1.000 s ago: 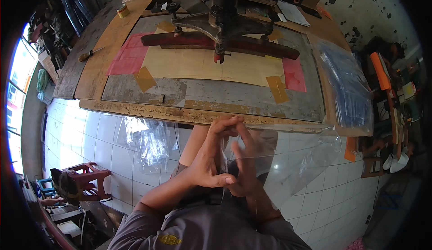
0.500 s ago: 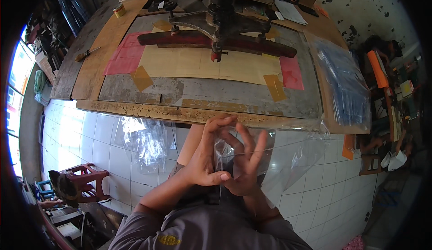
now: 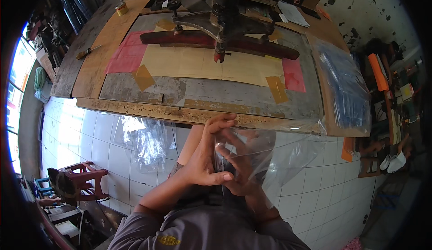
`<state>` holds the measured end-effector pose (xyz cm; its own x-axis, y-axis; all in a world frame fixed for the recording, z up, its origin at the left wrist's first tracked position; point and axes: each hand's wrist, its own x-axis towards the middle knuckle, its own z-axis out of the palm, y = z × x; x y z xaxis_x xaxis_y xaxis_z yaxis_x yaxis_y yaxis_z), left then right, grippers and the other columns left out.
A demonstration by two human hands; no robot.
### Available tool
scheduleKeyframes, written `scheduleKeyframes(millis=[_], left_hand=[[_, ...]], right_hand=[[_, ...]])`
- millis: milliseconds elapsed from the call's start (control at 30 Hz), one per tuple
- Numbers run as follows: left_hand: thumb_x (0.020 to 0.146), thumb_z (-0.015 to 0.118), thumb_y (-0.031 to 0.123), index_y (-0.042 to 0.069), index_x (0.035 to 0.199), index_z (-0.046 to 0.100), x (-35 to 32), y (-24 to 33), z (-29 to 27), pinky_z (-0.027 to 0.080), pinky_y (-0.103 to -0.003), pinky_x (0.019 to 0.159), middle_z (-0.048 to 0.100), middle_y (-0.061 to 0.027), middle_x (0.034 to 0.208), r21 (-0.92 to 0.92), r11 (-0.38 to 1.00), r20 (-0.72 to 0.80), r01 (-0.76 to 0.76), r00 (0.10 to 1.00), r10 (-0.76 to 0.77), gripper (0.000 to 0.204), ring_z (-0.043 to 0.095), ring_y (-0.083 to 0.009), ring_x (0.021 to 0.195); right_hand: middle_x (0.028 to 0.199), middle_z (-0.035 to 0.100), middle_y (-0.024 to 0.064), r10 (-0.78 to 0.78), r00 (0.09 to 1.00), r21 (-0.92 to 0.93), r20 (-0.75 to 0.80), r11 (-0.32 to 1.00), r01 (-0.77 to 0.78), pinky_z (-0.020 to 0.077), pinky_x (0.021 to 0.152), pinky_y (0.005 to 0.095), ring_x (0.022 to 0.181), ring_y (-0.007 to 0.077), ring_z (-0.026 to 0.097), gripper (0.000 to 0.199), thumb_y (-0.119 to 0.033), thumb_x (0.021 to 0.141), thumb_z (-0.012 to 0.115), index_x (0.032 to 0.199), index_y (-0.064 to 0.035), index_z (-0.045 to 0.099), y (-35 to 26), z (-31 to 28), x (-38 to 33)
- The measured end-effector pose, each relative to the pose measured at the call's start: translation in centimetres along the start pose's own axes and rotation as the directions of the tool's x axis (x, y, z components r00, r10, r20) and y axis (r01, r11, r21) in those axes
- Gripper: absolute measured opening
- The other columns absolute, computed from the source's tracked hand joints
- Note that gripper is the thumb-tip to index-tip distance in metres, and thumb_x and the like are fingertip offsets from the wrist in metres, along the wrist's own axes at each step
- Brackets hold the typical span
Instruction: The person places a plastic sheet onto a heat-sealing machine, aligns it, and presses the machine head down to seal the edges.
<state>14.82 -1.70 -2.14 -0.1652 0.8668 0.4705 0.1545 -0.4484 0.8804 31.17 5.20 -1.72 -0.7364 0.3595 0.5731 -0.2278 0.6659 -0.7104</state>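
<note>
In front of the bench edge, I hold a clear plastic sheet [image 3: 288, 153] that spreads to the right and catches glare. My left hand [image 3: 202, 153] is closed around its left edge, thumb below and fingers above. My right hand [image 3: 240, 162] shows through the film, its fingers curled in toward the left hand and against the plastic. Whether the right hand is inside a fold or just behind the film, I cannot tell. Above the hands stands a press with a dark red bar [image 3: 180, 37], over a cream board [image 3: 202, 65] held by brown tape on a grey plate.
More clear plastic [image 3: 141, 137] hangs below the bench edge at left. A stack of bluish plastic covers [image 3: 342, 88] lies at the bench's right. On the left are a screwdriver [image 3: 83, 53] and a small jar [image 3: 121, 9]. A red stool [image 3: 87, 178] stands on the tiled floor.
The fingers of my right hand, spread and raised before, have curled in behind the plastic. The film now covers more of that hand. My left hand has barely moved.
</note>
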Motion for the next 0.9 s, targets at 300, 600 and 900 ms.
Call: scheduleKeyframes(millis=[300, 600, 900], left_hand=[[0.074, 0.088, 0.067, 0.002, 0.158, 0.035, 1.0, 0.7, -0.1, 0.029, -0.054, 0.122, 0.034, -0.0277, 0.162, 0.011, 0.989, -0.021, -0.146, 0.989, 0.147, 0.118, 0.034, -0.0412, 0.152], [0.078, 0.087, 0.060, 0.002, 0.155, 0.037, 0.4, 0.6, 0.5, 0.031, -0.054, 0.121, 0.038, -0.0267, 0.155, -0.112, 0.984, -0.021, -0.136, 0.991, 0.134, 0.109, 0.036, -0.0406, 0.149], [0.082, 0.084, 0.050, 0.000, 0.148, 0.042, 0.3, 1.0, 0.7, 0.039, -0.052, 0.115, 0.038, -0.0268, 0.149, -0.089, 0.979, -0.052, -0.183, 0.982, 0.179, 0.092, 0.042, -0.0399, 0.144]], right_hand=[[0.164, 0.039, 0.0259, -0.014, 0.999, 0.165, -0.042, 0.986, 0.021, 0.0273, 0.125, 0.0546, 0.152, 0.0443, 0.038, 0.057, -0.027, 0.106, 0.062, 0.157, -0.0063, 0.048, -0.1, 1.0, -0.4], [0.159, 0.043, 0.0285, -0.032, 0.980, 0.121, -0.195, 0.991, 0.056, 0.0286, 0.125, 0.0539, 0.154, 0.0415, 0.037, 0.058, -0.028, 0.101, 0.070, 0.153, -0.0075, 0.052, 0.2, 1.8, -0.8], [0.158, 0.043, 0.0289, 0.099, 0.991, 0.125, -0.093, 0.988, -0.087, 0.0355, 0.122, 0.0525, 0.152, 0.0420, 0.039, 0.084, -0.035, 0.094, 0.081, 0.158, 0.0010, 0.040, 0.1, 0.5, -1.3]])
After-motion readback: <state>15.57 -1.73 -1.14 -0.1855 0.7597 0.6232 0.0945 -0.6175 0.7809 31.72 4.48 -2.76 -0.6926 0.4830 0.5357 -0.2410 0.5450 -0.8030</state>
